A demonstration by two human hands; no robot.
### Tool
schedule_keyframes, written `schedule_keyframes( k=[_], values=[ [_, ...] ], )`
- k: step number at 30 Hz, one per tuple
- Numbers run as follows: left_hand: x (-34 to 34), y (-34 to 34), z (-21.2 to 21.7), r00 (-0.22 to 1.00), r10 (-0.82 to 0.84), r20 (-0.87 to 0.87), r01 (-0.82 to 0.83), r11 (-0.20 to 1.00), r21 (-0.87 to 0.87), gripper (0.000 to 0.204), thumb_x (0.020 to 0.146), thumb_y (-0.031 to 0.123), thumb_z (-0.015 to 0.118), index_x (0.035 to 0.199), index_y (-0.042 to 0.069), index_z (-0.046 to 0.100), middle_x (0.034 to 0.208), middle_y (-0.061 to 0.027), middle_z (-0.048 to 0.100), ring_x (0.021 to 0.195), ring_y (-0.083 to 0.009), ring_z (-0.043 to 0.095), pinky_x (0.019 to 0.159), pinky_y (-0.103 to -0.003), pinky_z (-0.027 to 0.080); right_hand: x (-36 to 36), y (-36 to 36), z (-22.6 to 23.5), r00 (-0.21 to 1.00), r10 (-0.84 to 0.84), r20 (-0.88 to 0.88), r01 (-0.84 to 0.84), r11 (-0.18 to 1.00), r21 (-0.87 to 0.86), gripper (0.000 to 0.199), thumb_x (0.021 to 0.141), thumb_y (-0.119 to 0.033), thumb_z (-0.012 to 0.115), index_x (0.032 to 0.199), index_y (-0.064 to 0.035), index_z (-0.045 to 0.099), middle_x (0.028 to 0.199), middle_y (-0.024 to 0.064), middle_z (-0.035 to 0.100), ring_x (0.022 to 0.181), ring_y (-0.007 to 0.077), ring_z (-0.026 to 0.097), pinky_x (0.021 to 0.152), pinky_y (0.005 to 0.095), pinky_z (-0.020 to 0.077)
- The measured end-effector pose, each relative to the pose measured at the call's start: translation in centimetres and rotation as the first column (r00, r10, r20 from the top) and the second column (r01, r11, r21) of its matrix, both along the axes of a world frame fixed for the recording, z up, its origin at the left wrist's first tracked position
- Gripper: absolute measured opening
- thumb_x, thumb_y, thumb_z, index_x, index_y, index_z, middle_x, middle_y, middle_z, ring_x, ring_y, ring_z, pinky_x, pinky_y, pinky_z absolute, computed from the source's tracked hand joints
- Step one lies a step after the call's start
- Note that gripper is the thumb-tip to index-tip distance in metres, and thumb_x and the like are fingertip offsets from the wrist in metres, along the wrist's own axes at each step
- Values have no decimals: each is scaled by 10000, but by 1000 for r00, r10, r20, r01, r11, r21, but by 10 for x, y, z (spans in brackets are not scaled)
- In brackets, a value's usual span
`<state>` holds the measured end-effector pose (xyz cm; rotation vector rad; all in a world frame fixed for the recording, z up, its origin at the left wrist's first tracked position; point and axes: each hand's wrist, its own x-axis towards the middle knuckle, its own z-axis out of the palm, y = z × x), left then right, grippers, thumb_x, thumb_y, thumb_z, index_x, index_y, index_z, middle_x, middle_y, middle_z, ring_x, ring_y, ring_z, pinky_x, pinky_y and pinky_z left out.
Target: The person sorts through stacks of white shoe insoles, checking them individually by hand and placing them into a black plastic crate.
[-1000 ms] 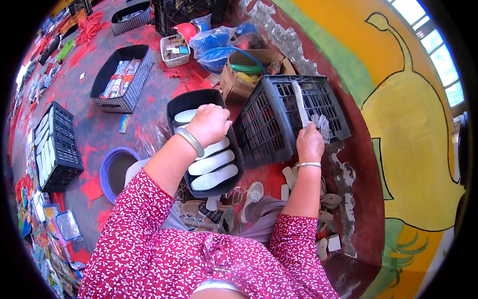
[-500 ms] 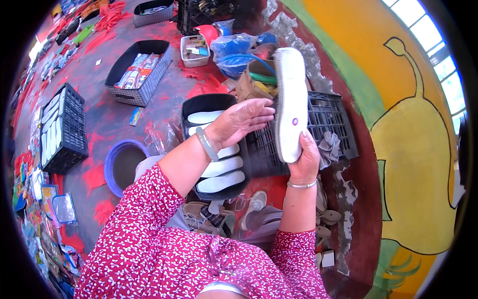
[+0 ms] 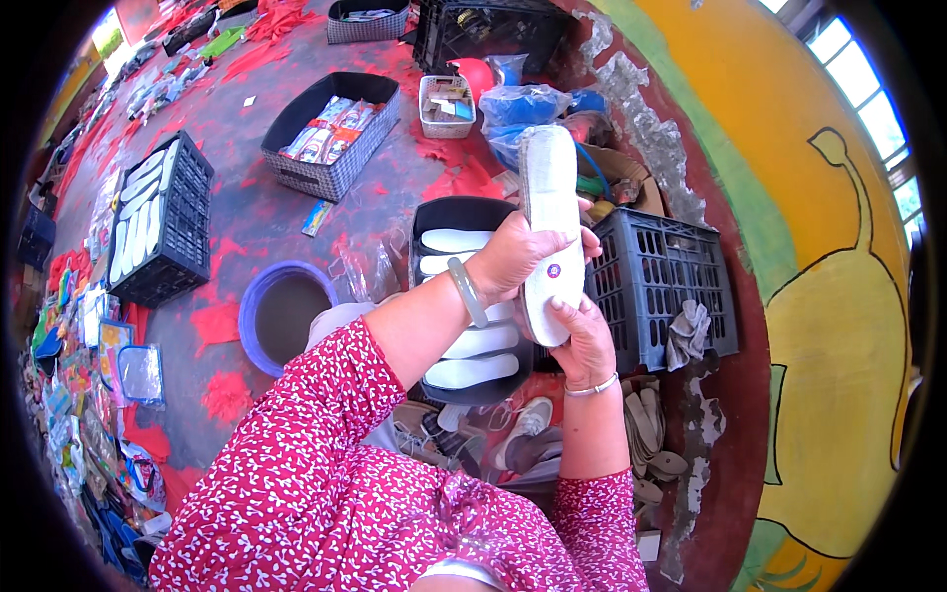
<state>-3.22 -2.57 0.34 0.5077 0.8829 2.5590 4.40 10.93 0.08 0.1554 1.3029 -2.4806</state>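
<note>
A pair of white insoles (image 3: 552, 207), or a short stack, stands upright between my hands, with a small round purple sticker on its face. My left hand (image 3: 528, 255) is wrapped round the middle, thumb across the front and fingertips showing past the far edge. My right hand (image 3: 584, 340) grips the lower end, thumb on the face. Beneath my hands is a black-lined basket (image 3: 419, 242), holding several white insoles (image 3: 473, 370) laid side by side. My forearms hide part of it.
At the right stands a black plastic crate (image 3: 681, 247) with a grey cloth (image 3: 688, 331) on its side. Left lie a purple-rimmed bucket (image 3: 249, 331) and another crate of insoles (image 3: 192, 222). A grey basket (image 3: 345, 178) holds packets. Shoe soles (image 3: 646, 424) lie by the wall.
My left hand has gone from open beside the insoles to gripping them. The insoles have come lower and slightly left. The whole view has shifted, with the surroundings sliding right.
</note>
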Motion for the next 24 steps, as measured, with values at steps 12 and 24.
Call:
schedule_keyframes(
  k=[12,24],
  values=[
    [-8,-1,-8,988,49,145,-58,996,64,438,842,10,512,1267,11,403,1043,-185,601,1012,-301,601,884,-422,505,1,2,8,999,-25,-34,29,989,146,418,891,-127,546,1255,30,413,1076,144,605,876,257,655,710,325,568],
    [-18,-19,-3,977,89,196,-134,964,230,437,798,68,610,1209,59,461,1025,-171,625,1004,-295,601,898,-443,481,3,4,3,998,41,-44,-41,999,-2,465,895,-166,539,1247,101,391,1051,266,596,864,316,663,549,250,565]
  ],
)
